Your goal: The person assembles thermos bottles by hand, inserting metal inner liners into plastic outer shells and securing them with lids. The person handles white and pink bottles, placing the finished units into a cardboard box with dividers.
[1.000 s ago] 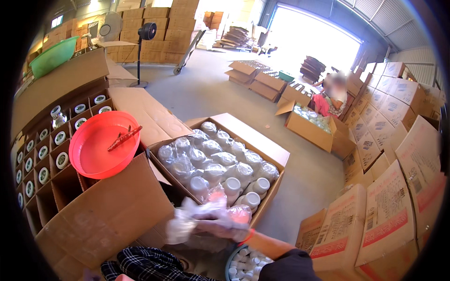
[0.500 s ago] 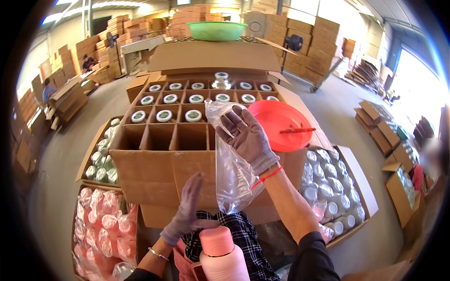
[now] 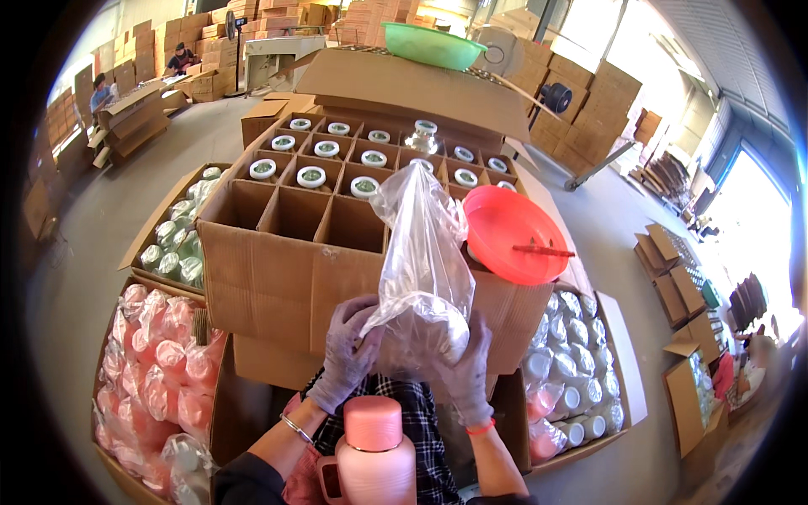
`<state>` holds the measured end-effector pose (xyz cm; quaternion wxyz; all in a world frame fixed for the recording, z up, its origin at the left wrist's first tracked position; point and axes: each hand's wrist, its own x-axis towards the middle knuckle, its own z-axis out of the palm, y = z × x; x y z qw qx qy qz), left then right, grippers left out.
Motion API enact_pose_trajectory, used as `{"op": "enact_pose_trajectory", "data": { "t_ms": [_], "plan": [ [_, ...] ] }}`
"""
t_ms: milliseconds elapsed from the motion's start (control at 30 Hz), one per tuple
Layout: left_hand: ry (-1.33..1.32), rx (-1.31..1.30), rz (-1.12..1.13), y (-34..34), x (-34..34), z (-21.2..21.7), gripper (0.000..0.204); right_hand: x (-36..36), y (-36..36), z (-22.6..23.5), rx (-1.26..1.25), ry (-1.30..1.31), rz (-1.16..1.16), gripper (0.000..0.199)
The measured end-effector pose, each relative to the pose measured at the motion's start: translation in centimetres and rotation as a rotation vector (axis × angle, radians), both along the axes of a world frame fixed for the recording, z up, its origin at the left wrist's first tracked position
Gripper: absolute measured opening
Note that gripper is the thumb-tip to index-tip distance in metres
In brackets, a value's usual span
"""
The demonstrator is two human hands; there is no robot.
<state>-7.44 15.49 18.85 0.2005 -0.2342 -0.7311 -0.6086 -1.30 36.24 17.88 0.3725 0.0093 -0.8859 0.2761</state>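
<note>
- Pink-wrapped jars (image 3: pixel 156 370) fill the box at far left, low in view; not touched by either hand.
- Left hand (image 3: pixel 347 353), gloved, w/ a bracelet at the wrist: fingers curled round the left side of the plastic bag (image 3: pixel 425 278), clamped on the film where it bulges.
- Clear bag stands nearly upright betw. both hands, long axis vertical, open end loose and leaning up over the divided box (image 3: pixel 290 252). A round white jar (image 3: pixel 438 332) sits in the bag's bottom, right at finger level, pressed betw. the two palms.
- Jar lies just right of the left fingertips and just left of the right ones; both hands look abt equally near, the right perhaps a bit lower on it.
- Empty cells of the divided box are straight ahead of the hands, beyond the near wall; the rows farther back already hold jars w/ green-white lids (image 3: pixel 311 175).
- Pink bottle (image 3: pixel 374 454) stands close to the body, below the hands, apart from the bag.
- Right hand (image 3: pixel 467 370), gloved, red band at the wrist: fingers spread up the bag's right side, gripping film and jar through it.
- Red bowl (image 3: pixel 513 236) rests on the box's right corner, near the bag's upper part; can't tell if they touch.
- White-capped jars (image 3: pixel 572 362) in the open box at right.
</note>
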Motion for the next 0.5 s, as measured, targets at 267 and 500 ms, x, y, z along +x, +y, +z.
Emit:
{"op": "enact_pose_trajectory", "data": {
  "t_ms": [267,500],
  "plan": [
    [-0.487,0.273,-0.036,-7.8,5.1,-8.0,0.028,0.6,-1.3,-10.0,-1.276,-0.156,0.199,0.039],
    [-0.363,-0.294,-0.216,-11.2,14.9,-6.0,0.057,12.7,-1.9,-7.6,-0.167,-0.155,0.223,0.024]
  ]
}}
